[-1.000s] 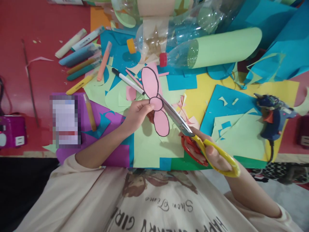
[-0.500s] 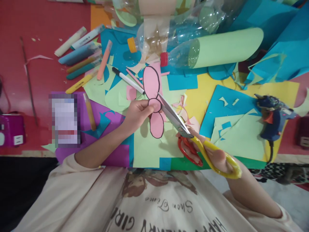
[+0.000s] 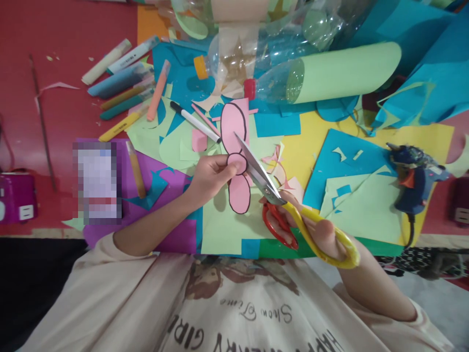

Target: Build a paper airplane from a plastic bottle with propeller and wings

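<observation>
My left hand (image 3: 214, 177) pinches a pink paper cutout (image 3: 240, 194) at its small round middle. Black outlines mark a long oval above that circle and a shorter one below; uncut pink paper still borders the upper oval's right side. In my right hand (image 3: 317, 227) are scissors (image 3: 269, 188) with one yellow and one red handle loop. Their blades lie across the paper just right of the circle, the tip over the upper oval. Part of my right hand is hidden behind the handles.
Several markers (image 3: 120, 88) lie at the upper left, near a white pen (image 3: 196, 122). Clear plastic bottles (image 3: 271, 88) fill the back. A glue gun (image 3: 412, 181) rests on the right, a blurred phone (image 3: 98, 183) on the left. Pink scraps (image 3: 280, 171) lie beyond the scissors.
The scissors have shifted left, their tip now reaching over the upper oval. The pink cutout has moved slightly right and down with my left hand.
</observation>
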{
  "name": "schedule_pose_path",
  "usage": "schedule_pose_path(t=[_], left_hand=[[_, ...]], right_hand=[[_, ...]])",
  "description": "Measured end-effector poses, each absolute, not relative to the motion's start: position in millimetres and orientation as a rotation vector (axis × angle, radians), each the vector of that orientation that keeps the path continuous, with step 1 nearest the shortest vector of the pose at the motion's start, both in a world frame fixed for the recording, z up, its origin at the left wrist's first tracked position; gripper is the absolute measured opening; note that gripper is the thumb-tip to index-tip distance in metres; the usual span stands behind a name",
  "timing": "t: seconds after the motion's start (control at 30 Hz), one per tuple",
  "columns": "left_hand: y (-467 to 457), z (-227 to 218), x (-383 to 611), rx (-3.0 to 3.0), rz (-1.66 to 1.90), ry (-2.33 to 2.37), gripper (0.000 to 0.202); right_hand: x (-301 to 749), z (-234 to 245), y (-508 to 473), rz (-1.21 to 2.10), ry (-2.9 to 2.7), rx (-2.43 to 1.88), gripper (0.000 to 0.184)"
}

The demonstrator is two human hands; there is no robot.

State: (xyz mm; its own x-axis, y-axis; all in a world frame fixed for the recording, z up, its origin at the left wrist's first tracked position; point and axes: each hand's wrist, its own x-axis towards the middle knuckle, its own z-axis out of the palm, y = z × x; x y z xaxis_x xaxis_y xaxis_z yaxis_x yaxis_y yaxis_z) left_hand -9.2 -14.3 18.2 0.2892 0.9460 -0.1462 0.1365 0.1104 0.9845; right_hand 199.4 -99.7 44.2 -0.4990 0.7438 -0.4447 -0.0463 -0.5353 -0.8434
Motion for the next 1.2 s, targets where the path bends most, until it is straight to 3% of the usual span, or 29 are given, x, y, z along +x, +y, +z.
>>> schedule_pose_path(t=[0.27, 0.63, 0.93, 1.2], left_hand=[[-14, 19, -8, 1.305, 0.821, 1.053, 0.038], [-11, 18, -9, 1.316, 0.808, 1.084, 0.043], [-12, 12, -11, 1.25, 0.788, 1.097, 0.031], [-12, 12, -11, 1.214, 0.8, 1.064, 0.038]], right_hand=[[195, 44, -103, 2.079, -1.084, -0.952, 0.073], [198, 49, -100, 2.053, -1.118, -1.026, 0.077], [205, 46, -104, 2.072, -1.124, -1.069, 0.081], [213, 49, -105, 2.095, -1.172, -1.107, 0.081]])
